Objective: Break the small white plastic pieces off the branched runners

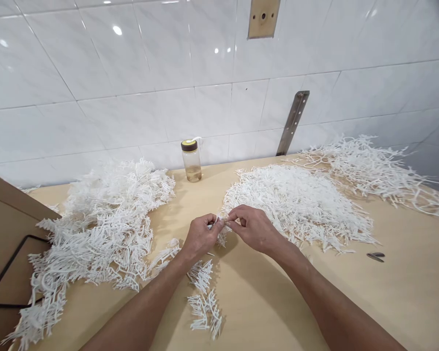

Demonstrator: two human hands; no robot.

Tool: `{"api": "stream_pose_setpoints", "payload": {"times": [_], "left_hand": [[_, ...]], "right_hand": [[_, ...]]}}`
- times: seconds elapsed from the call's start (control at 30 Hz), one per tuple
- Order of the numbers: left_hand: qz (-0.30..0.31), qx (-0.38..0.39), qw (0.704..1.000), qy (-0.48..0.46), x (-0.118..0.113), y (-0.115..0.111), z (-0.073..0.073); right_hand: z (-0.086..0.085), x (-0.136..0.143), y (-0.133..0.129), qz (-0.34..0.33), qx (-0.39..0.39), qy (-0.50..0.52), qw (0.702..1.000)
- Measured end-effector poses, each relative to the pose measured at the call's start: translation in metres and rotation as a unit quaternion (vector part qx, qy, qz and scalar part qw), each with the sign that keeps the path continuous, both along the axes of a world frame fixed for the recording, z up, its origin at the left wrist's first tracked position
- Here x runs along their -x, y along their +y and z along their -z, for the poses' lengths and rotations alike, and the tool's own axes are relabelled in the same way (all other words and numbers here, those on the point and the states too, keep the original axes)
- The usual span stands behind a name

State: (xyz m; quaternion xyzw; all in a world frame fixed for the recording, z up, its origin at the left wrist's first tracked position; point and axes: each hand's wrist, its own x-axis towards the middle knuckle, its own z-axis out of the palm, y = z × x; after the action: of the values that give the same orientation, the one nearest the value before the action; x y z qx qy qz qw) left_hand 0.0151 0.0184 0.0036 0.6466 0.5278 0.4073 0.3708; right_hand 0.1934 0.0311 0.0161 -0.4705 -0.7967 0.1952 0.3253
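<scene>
My left hand [204,234] is closed in a pinch on a white branched strand [222,237], whose twiggy tips stick out around the fingers. Against it, my right hand [254,226] pinches thumb and forefinger together right at the left thumb; the tiny bit between those tips is too small to name. Below the left wrist, more white branched pieces [205,304] trail down the table. A broad heap of short white sprigs [292,200] lies just beyond my right hand. To the left spreads a looser, tangled white pile [102,229].
A lidded bottle [192,163] with some liquid stands near the tiled wall. Small dark snips [376,256] lie at the right. Longer white strands [376,170] cover the back right corner. A metal bracket [293,122] leans up the wall; a brown box-like panel [14,234] borders the left.
</scene>
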Motion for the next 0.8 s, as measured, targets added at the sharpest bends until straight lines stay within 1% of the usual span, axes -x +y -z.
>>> {"api": "stream_pose_setpoints", "payload": {"times": [0.13,0.3,0.37,0.53,0.6,0.7,0.77,0.8], "left_hand": [[0.000,-0.001,1.000,0.027,-0.002,-0.003,-0.004],[0.010,0.023,0.999,0.049,-0.003,-0.004,-0.007],[0.007,0.026,0.998,0.065,-0.002,-0.003,-0.006],[-0.026,0.013,0.994,0.107,-0.001,-0.001,0.001],[-0.035,0.007,0.994,0.100,-0.001,-0.001,0.004],[-0.047,-0.005,0.997,0.069,-0.002,-0.001,0.004],[-0.045,-0.004,0.999,0.030,-0.001,-0.001,0.004],[-0.041,0.003,0.999,0.008,-0.001,0.000,0.004]], "right_hand": [[0.005,0.001,-0.002,-0.009,-0.038,-0.056,0.998],[0.008,0.000,-0.002,-0.003,-0.030,-0.093,0.995],[0.008,0.001,-0.003,0.004,-0.024,-0.102,0.995],[0.010,0.014,-0.009,0.023,-0.011,-0.127,0.992],[0.012,0.017,-0.008,0.049,-0.005,-0.130,0.990],[0.014,0.013,0.000,0.135,0.019,-0.113,0.984],[0.013,0.006,0.006,0.186,0.038,-0.066,0.980],[0.013,0.001,0.009,0.202,0.042,-0.038,0.978]]}}
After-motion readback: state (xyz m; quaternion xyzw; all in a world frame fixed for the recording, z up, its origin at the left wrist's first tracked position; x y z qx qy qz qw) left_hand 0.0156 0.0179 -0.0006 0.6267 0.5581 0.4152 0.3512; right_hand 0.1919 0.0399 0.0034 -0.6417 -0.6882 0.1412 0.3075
